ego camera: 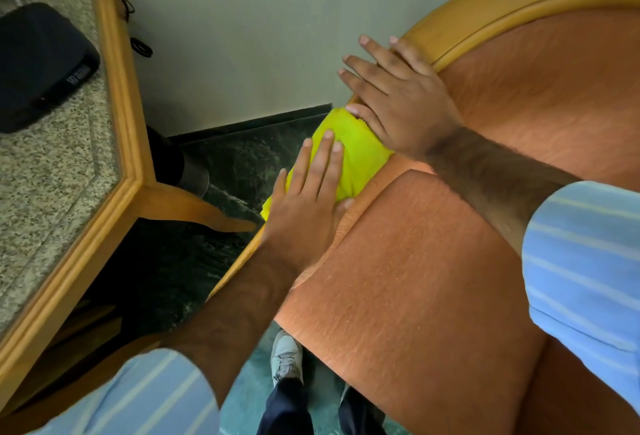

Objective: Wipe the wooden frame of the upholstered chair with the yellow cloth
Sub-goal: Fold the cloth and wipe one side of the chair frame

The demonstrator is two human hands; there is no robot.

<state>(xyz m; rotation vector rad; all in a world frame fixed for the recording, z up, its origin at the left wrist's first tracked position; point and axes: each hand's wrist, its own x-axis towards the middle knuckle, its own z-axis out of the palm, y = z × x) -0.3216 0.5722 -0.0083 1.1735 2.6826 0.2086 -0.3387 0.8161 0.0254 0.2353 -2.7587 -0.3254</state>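
Note:
The upholstered chair has orange fabric [433,279] and a light wooden frame [485,9] that curves along its back and left side. A yellow cloth [356,154] lies draped over the frame's left arm rail. My left hand [308,202] presses flat on the cloth's lower part, fingers spread and pointing up. My right hand [398,95] rests flat on the frame where the back curve meets the arm, its little finger touching the cloth's upper edge. The rail under the cloth is hidden.
A granite-topped table with a wooden edge [121,164] stands close on the left, carrying a black device [38,64] and a cable. Dark floor [221,164] and a pale wall fill the narrow gap between table and chair. My shoe [285,355] shows below.

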